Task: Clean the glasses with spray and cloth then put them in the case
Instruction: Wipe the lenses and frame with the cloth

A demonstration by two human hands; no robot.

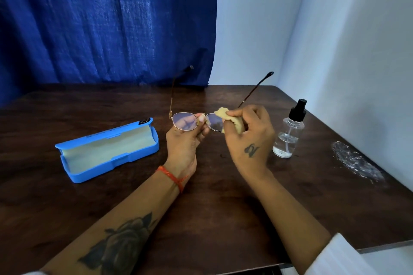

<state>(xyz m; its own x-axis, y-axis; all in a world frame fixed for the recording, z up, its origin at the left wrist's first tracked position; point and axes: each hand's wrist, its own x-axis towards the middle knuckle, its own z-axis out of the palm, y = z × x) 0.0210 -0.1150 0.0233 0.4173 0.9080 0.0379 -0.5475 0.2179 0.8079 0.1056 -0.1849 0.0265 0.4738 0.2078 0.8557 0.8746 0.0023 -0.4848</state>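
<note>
The glasses [196, 121] are held up over the middle of the desk [212, 219], clear of its surface, with both arms unfolded and pointing away from the person toward the curtain [107, 22]. The left hand [183, 143] has its grip closed on the frame at the bridge, thumb tip between the two lenses and fingers showing behind the left lens. The right hand [248, 138] is clenched on a small yellow cloth [230, 119], pinching it over the right lens from both sides.

The glasses look light and delicate: a thin metal wire frame, slim arms and hinges that would bend under a twist. The bridge and the rim are the sensible places to hold, as the left hand does, since a fingertip on the lens would smear it again. The lens is smooth and probably damp and slippery, so the rubbing pressure should stay gentle and be backed by the other hand. The cloth is soft and limp, bunching easily around a fingertip.

The spray bottle [289, 131] stands upright just beside the right hand, part full of clear liquid. The blue case [107, 149] lies open on the desk to the left, well apart from the glasses, its pale lining facing up; the arms will need folding before the glasses fit inside.
</note>
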